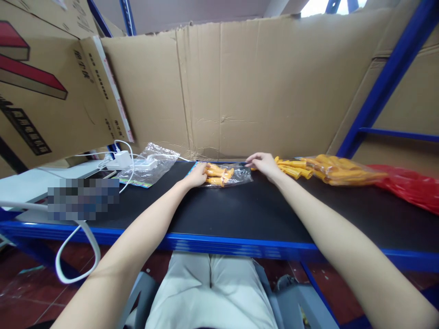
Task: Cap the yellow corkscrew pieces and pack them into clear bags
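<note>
My left hand [198, 176] is closed on the left end of a clear plastic bag [245, 174] lying on the black table top. Inside this bag are a few orange-yellow plastic pieces [219, 172] with flared ends; their exact kind I cannot make out. Its fingertips are partly hidden by the bag. My right hand [265, 164] hovers by the bag's right end, fingers loosely bent and apart, with nothing visible in them. Just right of that hand lie loose orange-yellow tube-like pieces [295, 168], beside a larger clear bag [338, 170] full of similar pieces.
A red plastic bag [408, 185] lies at the far right. On the left are an empty-looking clear bag [159, 160], a white power strip [142, 164] with cables, and a pixelated object [83, 198]. Cardboard [257, 91] walls the back; blue metal [240, 244] edges the front.
</note>
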### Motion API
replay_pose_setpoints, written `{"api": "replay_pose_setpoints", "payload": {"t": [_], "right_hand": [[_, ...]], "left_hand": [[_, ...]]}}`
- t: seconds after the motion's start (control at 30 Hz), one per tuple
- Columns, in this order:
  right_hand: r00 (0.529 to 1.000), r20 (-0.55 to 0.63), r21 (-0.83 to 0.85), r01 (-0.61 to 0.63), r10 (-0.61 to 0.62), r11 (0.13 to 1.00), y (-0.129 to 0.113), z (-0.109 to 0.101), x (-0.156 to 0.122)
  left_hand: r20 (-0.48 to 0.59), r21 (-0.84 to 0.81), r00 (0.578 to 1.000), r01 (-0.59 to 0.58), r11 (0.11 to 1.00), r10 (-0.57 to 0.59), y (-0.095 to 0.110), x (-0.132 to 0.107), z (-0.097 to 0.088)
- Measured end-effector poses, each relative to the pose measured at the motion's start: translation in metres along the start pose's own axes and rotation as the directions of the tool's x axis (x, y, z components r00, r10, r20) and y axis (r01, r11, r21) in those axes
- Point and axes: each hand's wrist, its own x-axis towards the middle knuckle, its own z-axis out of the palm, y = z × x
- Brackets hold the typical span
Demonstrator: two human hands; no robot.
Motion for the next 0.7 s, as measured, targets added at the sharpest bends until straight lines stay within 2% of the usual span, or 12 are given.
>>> {"api": "replay_pose_setpoints", "payload": {"t": [0.03, 0.07, 0.13, 0.23, 0.3, 0.37, 0.47, 0.57, 0.63, 0.7], "right_hand": [[0.995, -0.063, -0.220, 0.062, -0.078, 0.973, 0.003, -0.011, 0.003], [0.984, -0.101, -0.417, 0.092, -0.147, 0.904, 0.006, -0.021, 0.006], [0.982, -0.129, -0.664, 0.020, -0.141, 0.747, 0.012, -0.038, 0.010], [0.995, -0.089, -0.820, -0.100, 0.048, 0.563, 0.021, -0.048, 0.012], [0.990, -0.040, -0.857, -0.103, 0.135, 0.505, 0.025, -0.047, 0.013], [0.990, 0.026, -0.849, -0.052, 0.140, 0.526, 0.028, -0.043, 0.015], [0.984, 0.160, -0.775, 0.077, 0.076, 0.628, 0.030, -0.037, 0.016], [0.945, 0.326, -0.682, 0.219, 0.022, 0.698, 0.030, -0.030, 0.012], [0.900, 0.437, -0.646, 0.308, 0.007, 0.699, 0.028, -0.025, 0.008], [0.872, 0.490, -0.656, 0.385, -0.022, 0.649, 0.025, -0.021, 0.004]], "left_hand": [[0.001, 0.046, 0.999, -0.034, 0.998, 0.034, 0.000, 0.000, -0.001], [0.003, 0.081, 0.998, -0.056, 0.995, 0.056, 0.000, 0.000, -0.002], [0.011, 0.128, 0.997, -0.075, 0.989, 0.074, -0.002, 0.000, -0.002], [0.025, 0.157, 0.997, -0.073, 0.985, 0.070, -0.007, 0.002, -0.001], [0.031, 0.159, 0.999, -0.043, 0.986, 0.039, -0.011, 0.004, 0.001], [0.038, 0.169, 0.999, -0.005, 0.986, -0.001, -0.014, 0.007, 0.003], [0.077, 0.220, 0.997, -0.012, 0.975, -0.005, -0.016, 0.010, 0.004], [0.114, 0.287, 0.993, -0.041, 0.957, 0.009, -0.016, 0.009, 0.005], [0.117, 0.315, 0.993, -0.019, 0.949, -0.018, -0.016, 0.008, 0.006], [0.117, 0.319, 0.992, 0.011, 0.948, -0.051, -0.015, 0.007, 0.006]]}}
